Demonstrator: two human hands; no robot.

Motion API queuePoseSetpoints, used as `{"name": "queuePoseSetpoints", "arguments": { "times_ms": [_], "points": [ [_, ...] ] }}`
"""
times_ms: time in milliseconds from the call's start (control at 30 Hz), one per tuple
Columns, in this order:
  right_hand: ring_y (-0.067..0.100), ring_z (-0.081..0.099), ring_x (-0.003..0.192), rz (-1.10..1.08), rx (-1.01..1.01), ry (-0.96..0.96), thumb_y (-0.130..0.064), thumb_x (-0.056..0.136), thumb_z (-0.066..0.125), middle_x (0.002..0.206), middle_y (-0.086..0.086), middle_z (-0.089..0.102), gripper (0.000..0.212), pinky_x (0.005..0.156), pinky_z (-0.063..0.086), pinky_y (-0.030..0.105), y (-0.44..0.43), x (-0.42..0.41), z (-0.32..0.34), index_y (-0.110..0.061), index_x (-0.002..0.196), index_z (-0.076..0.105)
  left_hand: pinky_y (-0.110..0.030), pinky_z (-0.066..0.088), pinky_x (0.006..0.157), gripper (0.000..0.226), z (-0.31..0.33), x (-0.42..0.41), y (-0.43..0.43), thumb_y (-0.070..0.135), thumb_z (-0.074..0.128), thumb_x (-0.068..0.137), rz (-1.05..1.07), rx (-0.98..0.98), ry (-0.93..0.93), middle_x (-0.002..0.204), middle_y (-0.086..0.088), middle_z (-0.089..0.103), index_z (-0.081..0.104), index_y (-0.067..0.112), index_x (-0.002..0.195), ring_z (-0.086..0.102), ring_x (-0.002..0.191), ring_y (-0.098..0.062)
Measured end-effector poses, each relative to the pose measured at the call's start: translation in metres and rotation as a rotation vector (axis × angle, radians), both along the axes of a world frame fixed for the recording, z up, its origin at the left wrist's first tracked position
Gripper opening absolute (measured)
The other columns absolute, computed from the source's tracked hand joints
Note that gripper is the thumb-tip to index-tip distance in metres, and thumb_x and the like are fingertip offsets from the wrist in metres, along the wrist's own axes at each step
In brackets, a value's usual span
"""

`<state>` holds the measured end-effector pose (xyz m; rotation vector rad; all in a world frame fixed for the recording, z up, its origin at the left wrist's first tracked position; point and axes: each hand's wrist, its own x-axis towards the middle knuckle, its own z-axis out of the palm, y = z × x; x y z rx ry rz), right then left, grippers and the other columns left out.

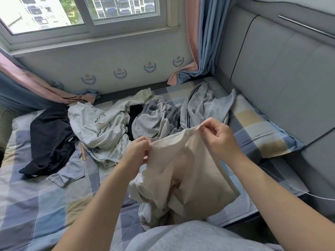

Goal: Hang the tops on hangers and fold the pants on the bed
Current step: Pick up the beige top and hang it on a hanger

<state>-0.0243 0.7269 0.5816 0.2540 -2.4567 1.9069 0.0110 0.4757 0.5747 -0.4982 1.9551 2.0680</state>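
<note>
Pinching the cream garment (190,171) by its top edge, left hand (138,149) and right hand (218,135) alike; stretched left to right, hanging near, above the bed (36,196).

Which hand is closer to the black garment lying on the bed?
Left. The left hand pinches the cream garment to the right of the black garment; the right hand pinches the same top edge farther right.

Both forearms are bare as far as the view shows, down to the left hand (137,149) and the right hand (217,134). At the bottom edge the person wears a light grey garment (190,236) of soft, heathered knit; its cut is unclear.
</note>
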Motion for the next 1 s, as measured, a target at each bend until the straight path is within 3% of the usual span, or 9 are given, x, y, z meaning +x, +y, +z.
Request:
{"name": "queuePoseSetpoints", "arguments": {
  "times_ms": [133, 233, 300, 367, 467, 567, 733, 867, 1000],
  "points": [
    [0.004, 0.044, 0.051, 0.061, -0.039, -0.017, -0.013, 0.101, 0.059, 0.059, -0.002, 0.056, 0.020, 0.051, 0.036, 0.014, 0.003, 0.000, 0.015, -0.003, 0.083, 0.060, -0.030, 0.037, 0.057, 0.008, -0.001, 0.001, 0.014, 0.014, 0.048, 0.059, -0.018, 0.043, -0.009, 0.067, 0.001, 0.043, 0.045, 0.019, 0.066, 0.040, 0.062, -0.017],
    [0.013, 0.046, 0.060, 0.097, -0.066, -0.026, -0.011, 0.097, 0.063, 0.063, 0.004, 0.054, 0.017, 0.057, 0.037, 0.022, 0.005, 0.003, 0.028, -0.001, 0.084, 0.064, -0.026, 0.047, 0.071, 0.012, 0.001, 0.003, 0.024, 0.009, 0.059, 0.075, -0.079, -0.070, 0.085, 0.093, 0.006, 0.062, 0.052, 0.014, 0.084, 0.057, 0.088, -0.019],
    [0.021, 0.045, 0.065, 0.182, -0.042, -0.035, -0.011, 0.095, 0.066, 0.068, 0.008, 0.055, 0.013, 0.061, 0.036, 0.032, 0.006, 0.004, 0.036, -0.007, 0.083, 0.068, -0.010, 0.046, 0.079, 0.034, 0.005, 0.004, 0.028, 0.011, 0.071, 0.082, -0.194, -0.227, 0.206, 0.124, 0.015, 0.058, 0.058, 0.020, 0.112, 0.055, 0.117, -0.007],
    [0.023, 0.044, 0.067, 0.271, -0.003, -0.040, -0.012, 0.093, 0.069, 0.071, 0.012, 0.056, 0.010, 0.063, 0.036, 0.036, 0.003, 0.005, 0.042, -0.008, 0.084, 0.071, -0.015, 0.044, 0.094, 0.063, 0.011, 0.004, 0.034, 0.029, 0.080, 0.076, -0.335, -0.267, 0.299, 0.141, 0.019, 0.050, 0.053, 0.036, 0.132, 0.046, 0.131, 0.003],
    [0.013, 0.041, 0.057, 0.328, 0.000, -0.041, -0.012, 0.091, 0.073, 0.061, -0.002, 0.054, 0.008, 0.055, 0.035, 0.026, -0.002, 0.007, 0.043, -0.006, 0.086, 0.073, -0.021, 0.051, 0.083, 0.045, 0.012, 0.002, 0.051, 0.012, 0.081, 0.083, -0.447, -0.159, 0.406, 0.109, 0.012, 0.068, 0.062, 0.022, 0.123, 0.064, 0.098, -0.004],
    [-0.003, 0.046, 0.048, 0.310, 0.039, -0.003, -0.012, 0.088, 0.077, 0.061, -0.021, 0.056, 0.008, 0.052, 0.034, 0.007, -0.002, 0.006, 0.036, -0.011, 0.091, 0.069, -0.018, 0.034, 0.053, 0.019, 0.013, 0.001, 0.065, 0.003, 0.064, 0.095, -0.268, -0.268, 0.493, 0.061, 0.018, 0.048, 0.064, 0.015, 0.081, 0.041, 0.056, -0.001],
    [0.009, 0.066, 0.084, 0.334, 0.394, -0.203, -0.041, 0.073, 0.086, 0.108, -0.016, 0.059, 0.062, 0.076, 0.052, 0.023, 0.013, 0.004, 0.000, -0.054, 0.120, 0.048, -0.021, 0.030, 0.051, 0.019, 0.021, 0.001, 0.055, 0.015, 0.055, 0.096, -0.045, -0.207, 0.552, 0.065, -0.001, 0.044, 0.057, 0.002, 0.082, 0.037, 0.059, -0.011],
    [0.014, 0.063, 0.077, 0.410, 0.507, -0.375, -0.029, 0.083, 0.071, 0.087, 0.008, 0.071, 0.018, 0.068, 0.050, 0.032, 0.017, 0.009, -0.048, -0.016, 0.095, 0.068, -0.024, 0.031, 0.050, 0.022, 0.033, -0.003, 0.038, 0.019, 0.051, 0.095, 0.098, -0.142, 0.545, 0.069, -0.006, 0.045, 0.060, 0.019, 0.076, 0.036, 0.059, -0.017],
    [0.021, 0.060, 0.077, 0.329, 0.609, -0.461, -0.030, 0.097, 0.061, 0.082, 0.011, 0.068, 0.030, 0.070, 0.046, 0.039, 0.030, 0.014, -0.082, -0.003, 0.082, 0.064, -0.013, 0.032, 0.048, 0.022, 0.032, -0.009, 0.014, 0.012, 0.049, 0.099, 0.343, -0.161, 0.497, 0.059, 0.015, 0.044, 0.055, 0.009, 0.078, 0.037, 0.053, 0.001]
  ]
}}
